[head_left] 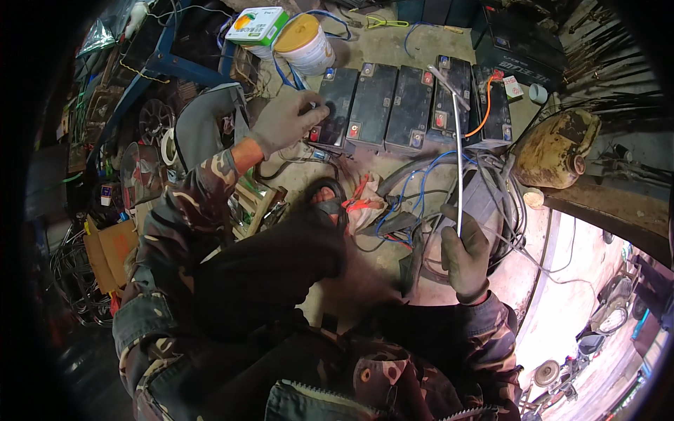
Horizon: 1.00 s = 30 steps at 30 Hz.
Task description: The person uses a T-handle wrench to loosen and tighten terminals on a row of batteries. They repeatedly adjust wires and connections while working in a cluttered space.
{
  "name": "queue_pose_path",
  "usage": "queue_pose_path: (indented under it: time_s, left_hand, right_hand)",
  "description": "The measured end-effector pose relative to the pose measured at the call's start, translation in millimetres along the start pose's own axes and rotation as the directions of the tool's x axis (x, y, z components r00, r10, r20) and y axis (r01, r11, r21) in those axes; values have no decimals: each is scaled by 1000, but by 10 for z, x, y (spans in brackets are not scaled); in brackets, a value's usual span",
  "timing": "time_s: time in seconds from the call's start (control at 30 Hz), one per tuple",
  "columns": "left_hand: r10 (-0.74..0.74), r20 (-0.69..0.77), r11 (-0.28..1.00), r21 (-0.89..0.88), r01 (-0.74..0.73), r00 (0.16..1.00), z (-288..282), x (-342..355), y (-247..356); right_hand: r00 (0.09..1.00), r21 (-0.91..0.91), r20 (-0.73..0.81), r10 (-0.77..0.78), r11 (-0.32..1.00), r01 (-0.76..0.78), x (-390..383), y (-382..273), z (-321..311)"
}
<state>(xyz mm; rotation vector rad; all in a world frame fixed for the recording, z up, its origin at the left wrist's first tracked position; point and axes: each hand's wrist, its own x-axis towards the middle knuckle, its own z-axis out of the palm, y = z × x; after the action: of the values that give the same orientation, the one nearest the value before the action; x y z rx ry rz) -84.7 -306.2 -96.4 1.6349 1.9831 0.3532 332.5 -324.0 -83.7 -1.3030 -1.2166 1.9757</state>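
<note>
My right hand (465,259), in a grey glove, is closed round the lower end of a long T-handle wrench (459,161). The wrench stands out away from me, and its crossbar overlaps the black batteries at the right of the row. My left hand (284,125), gloved too, is beside the leftmost battery (338,98), its thumb and fingers curled together; anything small between them is hidden. Several black batteries stand side by side, with red and blue marks by their terminals. An orange wire (489,105) rises in a curve over the rightmost battery (495,119).
A white tub with a yellow lid (298,34) and a green-and-white box (257,25) stand behind the row. Coiled cables (502,189) and blue wires lie in front of it. A stained yellow jerrycan (558,151) is at right, a cardboard box (112,254) at left.
</note>
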Motion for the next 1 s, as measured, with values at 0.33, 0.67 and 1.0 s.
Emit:
queue_pose_path:
  time_s: [0.33,0.67,1.0]
  left_hand:
    - [149,-48,957,258,-132,988,-10,366,26]
    - [333,262,829,-539,-149,906,299,825,794]
    - [661,110,644,-591,-485,743,376,1022,1271]
  right_hand:
    - [1000,-41,-10,-10,999,10,28,25,-37]
    - [998,-60,54,-39,997,42,-25,80,-74]
    - [993,-298,119,-6,954,42,-96,62,-49]
